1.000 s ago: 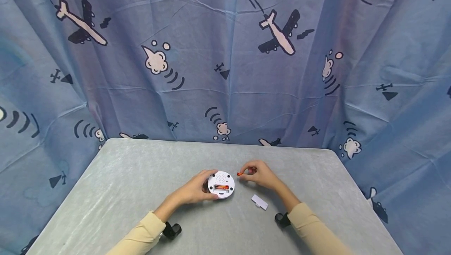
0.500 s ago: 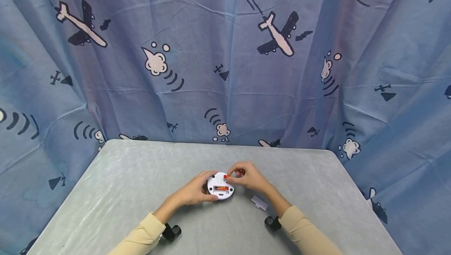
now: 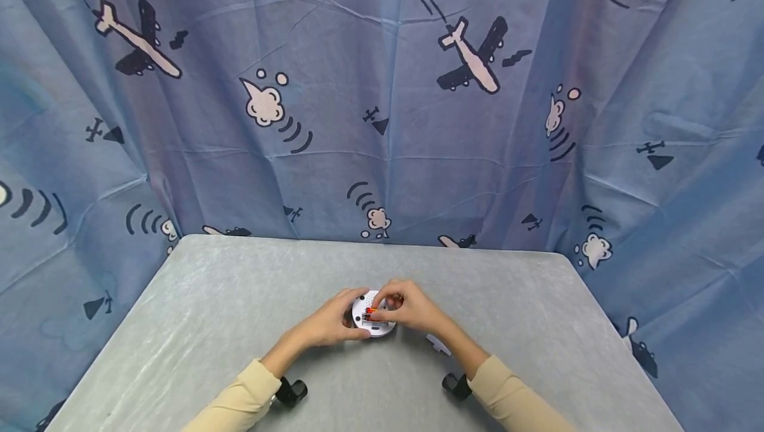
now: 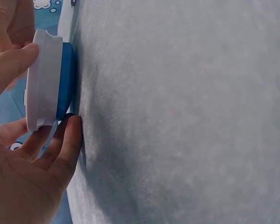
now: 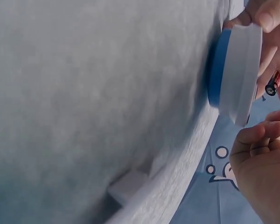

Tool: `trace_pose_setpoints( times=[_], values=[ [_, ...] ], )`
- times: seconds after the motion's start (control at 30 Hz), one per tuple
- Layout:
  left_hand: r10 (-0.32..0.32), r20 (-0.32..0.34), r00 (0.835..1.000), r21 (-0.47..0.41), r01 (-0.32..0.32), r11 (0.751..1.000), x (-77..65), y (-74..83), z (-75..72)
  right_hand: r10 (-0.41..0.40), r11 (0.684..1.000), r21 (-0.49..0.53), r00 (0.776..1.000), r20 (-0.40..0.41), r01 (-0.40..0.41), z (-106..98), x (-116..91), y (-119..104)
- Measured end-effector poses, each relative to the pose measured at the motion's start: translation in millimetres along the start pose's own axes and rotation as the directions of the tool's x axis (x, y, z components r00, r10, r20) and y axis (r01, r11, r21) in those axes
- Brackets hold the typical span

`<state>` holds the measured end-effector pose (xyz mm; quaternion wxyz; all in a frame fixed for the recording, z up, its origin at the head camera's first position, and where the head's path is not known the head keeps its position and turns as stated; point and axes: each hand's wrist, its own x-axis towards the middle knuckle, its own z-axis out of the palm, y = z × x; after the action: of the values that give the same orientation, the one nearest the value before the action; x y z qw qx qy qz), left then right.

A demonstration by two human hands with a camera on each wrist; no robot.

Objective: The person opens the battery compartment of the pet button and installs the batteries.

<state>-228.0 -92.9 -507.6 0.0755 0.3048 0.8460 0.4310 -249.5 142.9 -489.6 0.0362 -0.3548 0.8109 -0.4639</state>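
Observation:
My left hand [image 3: 328, 322] grips a round white device [image 3: 382, 333] by its side, thumb near its lower edge and fingers at the far edge. Its underside faces up, with small dark feet and a battery compartment. The left wrist view shows the device's white casing [image 4: 43, 84] side-on, with a blue part [image 4: 66, 81] beneath it close to the table. Between thumb and fingertips, my right hand [image 3: 412, 307] pinches a small red-orange battery [image 3: 371, 310] over the compartment, which those fingers partly cover. One dark battery end [image 5: 271, 88] shows in the right wrist view.
A small white battery cover [image 3: 438, 344] lies on the grey table [image 3: 239, 286], partly hidden behind the right forearm. Each wrist carries a black camera mount [image 3: 290, 392]. A blue curtain [image 3: 334, 120] with printed planes hangs behind the table's far edge.
My right hand has moved left with its battery, from beside the device to over its compartment. The right forearm now overlaps part of the cover. My left hand holds the device in the same place.

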Motion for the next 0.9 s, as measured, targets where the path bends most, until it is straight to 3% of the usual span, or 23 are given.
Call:
trace_pose_setpoints(
  times=[0.3,0.6,0.9],
  values=[
    [0.032,-0.005,0.999,0.003,-0.032,0.999,-0.2,0.8,-0.3,0.046,0.998,-0.050,0.999,0.003,-0.046,8,0,-8],
    [0.020,0.010,1.000,-0.010,-0.019,1.000,-0.4,0.5,-1.2,0.100,0.990,-0.101,0.995,0.029,-0.096,12,0,-15],
    [0.010,0.007,1.000,0.006,-0.010,1.000,-0.2,1.1,-0.3,0.062,0.996,-0.074,0.998,0.034,-0.059,8,-4,-6]
  ],
)
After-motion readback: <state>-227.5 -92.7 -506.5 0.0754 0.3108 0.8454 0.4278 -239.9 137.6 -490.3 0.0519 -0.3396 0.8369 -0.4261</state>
